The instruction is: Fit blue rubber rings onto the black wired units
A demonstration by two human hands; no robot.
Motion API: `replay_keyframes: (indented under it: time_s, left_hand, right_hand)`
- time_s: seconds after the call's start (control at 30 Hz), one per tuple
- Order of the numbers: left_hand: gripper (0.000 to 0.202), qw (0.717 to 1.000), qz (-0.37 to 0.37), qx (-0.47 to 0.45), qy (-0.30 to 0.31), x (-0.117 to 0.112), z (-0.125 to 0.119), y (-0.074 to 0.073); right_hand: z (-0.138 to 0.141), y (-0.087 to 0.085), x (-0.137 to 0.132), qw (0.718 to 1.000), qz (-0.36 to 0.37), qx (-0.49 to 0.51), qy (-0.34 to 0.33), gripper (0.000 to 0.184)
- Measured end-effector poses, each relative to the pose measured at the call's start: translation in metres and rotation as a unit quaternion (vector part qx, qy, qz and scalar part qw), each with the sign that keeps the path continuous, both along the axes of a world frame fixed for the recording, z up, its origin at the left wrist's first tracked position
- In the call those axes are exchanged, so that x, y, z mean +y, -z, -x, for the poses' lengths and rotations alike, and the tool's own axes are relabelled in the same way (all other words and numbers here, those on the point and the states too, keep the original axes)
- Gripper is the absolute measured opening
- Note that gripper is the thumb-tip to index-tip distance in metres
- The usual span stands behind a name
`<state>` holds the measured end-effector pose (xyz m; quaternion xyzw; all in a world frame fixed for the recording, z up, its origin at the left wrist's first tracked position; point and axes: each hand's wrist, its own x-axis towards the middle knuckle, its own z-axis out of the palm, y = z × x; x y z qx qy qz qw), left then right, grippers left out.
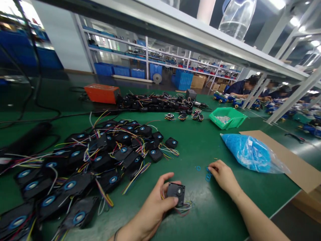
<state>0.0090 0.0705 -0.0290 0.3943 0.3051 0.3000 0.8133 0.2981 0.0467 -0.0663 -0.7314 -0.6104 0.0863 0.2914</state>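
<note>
My left hand (155,205) is closed around a black square wired unit (172,191), thumb on its face near a round dark hub. This unit shows no blue ring, and its thin coloured wires (185,208) trail onto the green table. To the right, my right hand (223,175) pinches at a blue ring, low over the table. Several loose blue rings (208,177) lie just under its fingertips, and a single blue ring (198,168) lies a little to their left. Many similar black units (123,150), with blue rings on their faces, are heaped at left.
A clear bag of blue rings (253,154) lies on a cardboard sheet (283,157) at right. Behind it stands a green bin (227,117) of small metal parts. An orange box (102,93) and more black units sit farther back. Other people (242,87) work at far right.
</note>
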Motion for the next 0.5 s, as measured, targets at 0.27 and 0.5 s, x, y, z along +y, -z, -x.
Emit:
replay_keyframes:
  time_s: [0.27, 0.5]
  left_hand:
    - [0.060, 1.000, 0.002, -0.005, -0.022, -0.004, -0.002, 0.006]
    - [0.059, 0.998, -0.013, -0.018, -0.054, -0.007, -0.003, 0.011]
  right_hand:
    - [0.044, -0.026, -0.016, 0.998, -0.045, 0.030, -0.021, 0.023]
    - [0.136, -0.040, -0.028, 0.981, -0.061, 0.065, -0.175, 0.011]
